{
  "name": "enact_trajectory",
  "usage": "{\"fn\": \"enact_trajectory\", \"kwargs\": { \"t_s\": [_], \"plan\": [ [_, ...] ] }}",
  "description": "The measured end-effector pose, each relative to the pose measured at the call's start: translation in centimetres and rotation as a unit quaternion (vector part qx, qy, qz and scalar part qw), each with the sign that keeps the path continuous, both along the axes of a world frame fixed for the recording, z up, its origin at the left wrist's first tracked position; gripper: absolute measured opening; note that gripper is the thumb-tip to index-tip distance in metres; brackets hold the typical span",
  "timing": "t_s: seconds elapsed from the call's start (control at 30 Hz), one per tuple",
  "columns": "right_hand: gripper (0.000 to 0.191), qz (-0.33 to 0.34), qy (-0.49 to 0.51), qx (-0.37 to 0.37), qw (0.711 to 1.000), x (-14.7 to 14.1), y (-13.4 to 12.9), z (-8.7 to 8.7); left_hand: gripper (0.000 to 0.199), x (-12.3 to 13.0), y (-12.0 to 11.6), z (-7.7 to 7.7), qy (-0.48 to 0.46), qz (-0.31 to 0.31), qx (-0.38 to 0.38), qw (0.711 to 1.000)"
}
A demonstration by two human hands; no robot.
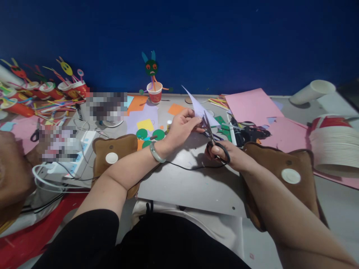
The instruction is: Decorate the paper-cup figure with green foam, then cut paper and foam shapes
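Purple paper (200, 108) is pinched in your left hand (188, 126); your right grips one pair of scissors (213, 139). Two brown cushions (114, 151) flank them.

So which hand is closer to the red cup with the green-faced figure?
Left. The left hand, holding purple paper, is in front of the red cup, to its right; the right hand, holding scissors, is farther right and closer to the body.

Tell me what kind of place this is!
Probably a craft table, maybe in a classroom or workshop. The right hand holds scissors at purple paper, and a red cup with a green face above it stands near the back.
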State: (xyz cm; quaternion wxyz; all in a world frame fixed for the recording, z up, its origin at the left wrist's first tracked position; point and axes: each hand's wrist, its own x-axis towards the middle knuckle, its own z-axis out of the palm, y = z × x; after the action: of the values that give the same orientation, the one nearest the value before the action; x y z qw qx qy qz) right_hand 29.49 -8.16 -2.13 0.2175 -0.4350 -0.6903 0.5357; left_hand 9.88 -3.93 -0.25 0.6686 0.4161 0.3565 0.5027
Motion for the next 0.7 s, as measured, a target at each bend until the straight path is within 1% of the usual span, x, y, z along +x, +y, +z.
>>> {"fn": "enact_trajectory", "kwargs": {
  "t_s": [0.17,0.37,0.7],
  "plan": [
    [0.078,-0.016,0.002,0.001,1.0,0.04,0.09,0.18,0.03,-0.13,0.02,0.21,0.01,0.006,0.017,1.0],
    [0.078,-0.007,0.006,0.014,1.0,0.09,0.16,0.56,0.025,-0.35,-0.12,0.65,0.023,0.006,0.021,0.999],
    [0.076,-0.005,0.005,0.017,1.0,0.04,0.18,0.44,0.026,-0.41,-0.18,0.69,0.02,0.004,0.026,0.999]
  ]
}}
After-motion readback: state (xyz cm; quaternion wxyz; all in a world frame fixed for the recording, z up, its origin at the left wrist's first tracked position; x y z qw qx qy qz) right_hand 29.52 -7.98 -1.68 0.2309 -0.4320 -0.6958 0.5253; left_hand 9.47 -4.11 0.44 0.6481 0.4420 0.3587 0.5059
